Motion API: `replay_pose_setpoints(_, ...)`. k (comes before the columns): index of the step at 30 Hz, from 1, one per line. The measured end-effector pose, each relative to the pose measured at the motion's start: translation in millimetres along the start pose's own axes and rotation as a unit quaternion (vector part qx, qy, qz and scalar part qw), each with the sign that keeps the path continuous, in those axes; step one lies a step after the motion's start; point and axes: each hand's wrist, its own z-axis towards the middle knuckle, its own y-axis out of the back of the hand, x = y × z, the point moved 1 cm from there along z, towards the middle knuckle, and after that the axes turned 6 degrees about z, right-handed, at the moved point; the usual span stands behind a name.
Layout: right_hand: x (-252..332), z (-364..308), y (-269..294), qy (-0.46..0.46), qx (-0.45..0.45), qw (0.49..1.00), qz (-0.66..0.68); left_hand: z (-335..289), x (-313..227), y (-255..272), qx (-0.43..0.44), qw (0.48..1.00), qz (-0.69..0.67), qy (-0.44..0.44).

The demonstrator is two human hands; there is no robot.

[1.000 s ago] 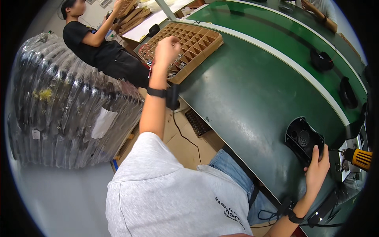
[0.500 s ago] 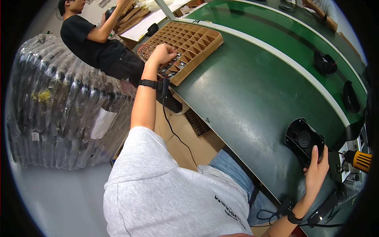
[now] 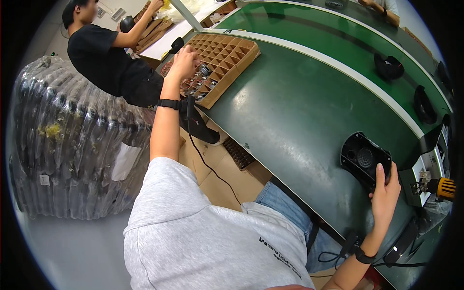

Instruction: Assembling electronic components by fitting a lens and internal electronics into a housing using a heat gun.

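Observation:
My left hand (image 3: 184, 63) is over a cardboard divider box (image 3: 235, 62) at the far left of the table, its fingers curled together. Whatever they may be pinching is hidden. Close by the fingertips is a small round dark part with a silvery edge (image 3: 205, 70); I cannot tell whether it is held or sits in a compartment. More silvery parts with reddish wires lie in the nearer compartments. At the right, my right hand (image 3: 385, 195) grips the edge of a black plastic housing (image 3: 365, 157), its hollow side up, with a round grille inside.
A green conveyor belt (image 3: 309, 38) runs beyond the table, carrying black housings (image 3: 389, 66). A yellow-and-black tool (image 3: 443, 188) stands at the right edge. Plastic-wrapped stacks (image 3: 82, 140) fill the left. A co-worker in black (image 3: 104, 53) stands behind the box; another person is across the belt.
My left hand has risen slightly from the compartments, and the round part beside its fingers now shows more plainly. My right hand still holds the housing, tilted a little differently.

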Motion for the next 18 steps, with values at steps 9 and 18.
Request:
replay_pose_setpoints(9, -6.0, -3.7, 0.5, 0.045, -0.003, 0.999, -0.001, 21.2, 12.9, 58.0, -0.151, 0.946, -0.268, 0.101)
replay_pose_setpoints(18, 19.0, -28.9, 16.2, 0.103, -0.109, 0.983, -0.104, 37.3, -161.9, 127.6, -0.059, 0.823, -0.554, -0.111)
